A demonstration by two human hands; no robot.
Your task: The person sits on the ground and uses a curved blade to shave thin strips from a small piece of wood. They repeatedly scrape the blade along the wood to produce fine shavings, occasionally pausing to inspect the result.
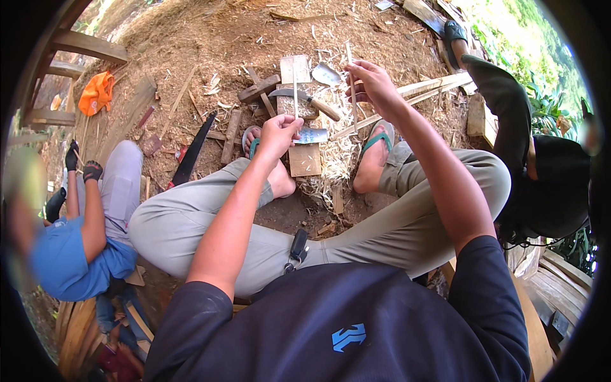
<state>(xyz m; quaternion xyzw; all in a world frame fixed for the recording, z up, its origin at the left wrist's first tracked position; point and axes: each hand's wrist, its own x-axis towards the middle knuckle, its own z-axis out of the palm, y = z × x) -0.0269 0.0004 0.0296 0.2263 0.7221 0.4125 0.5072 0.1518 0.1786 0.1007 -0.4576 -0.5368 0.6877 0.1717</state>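
My left hand [279,135] is closed around the lower end of a thin pale wooden stick [295,97], which stands up from my fingers. My right hand [377,88] pinches a second thin wooden stick [354,109] between thumb and fingers, raised on the right. Between the two lies a knife [325,109] with a curved blade and a wooden handle, resting across wooden blocks [294,67]. Just beside my left hand, a flat bluish-white piece [312,135] lies on another wood block [305,160]. A shiny curved metal piece [326,74] sits beyond the knife.
Wood shavings [336,153] cover the ground around my sandalled feet. A wooden mallet [258,88] and a black-bladed saw [194,151] lie to the left. A person in a blue shirt [67,258] sits at left, wearing dark gloves. Long wood strips [423,89] lie at right, near another person's dark-clad leg [503,89].
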